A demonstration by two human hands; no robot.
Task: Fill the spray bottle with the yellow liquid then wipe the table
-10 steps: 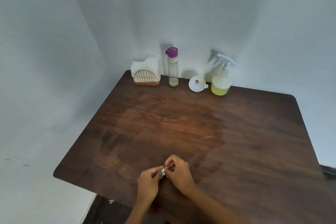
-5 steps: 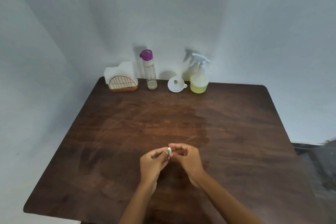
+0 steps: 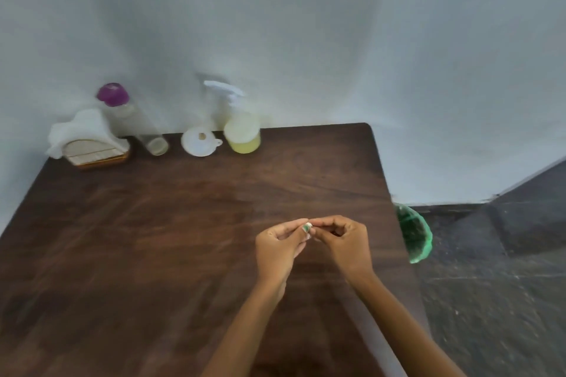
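Dark brown wood makes up the table point(image 3: 153, 239), the largest thing here and the landmark for the rest. At its far edge by the wall stand, from left to right, a napkin holder point(image 3: 88, 144) stuffed with white tissues, a clear bottle point(image 3: 134, 122) with a purple cap and almost nothing inside, a white funnel point(image 3: 199, 141) and the spray bottle point(image 3: 240, 128), its nozzle on and yellow liquid filling its lower part. Off the table's right edge, on the floor, sits a green bin point(image 3: 415, 234). Above the table's near right part, the left hand point(image 3: 280, 249) and right hand point(image 3: 344, 242) meet, fingertips of both pinching a tiny white-and-green wad point(image 3: 307, 227) between them.

My guess is the wad is headed for the bin. It is so small it could slip from the pinch and land back on the wiped wood, or miss the bin if tossed from over the table.
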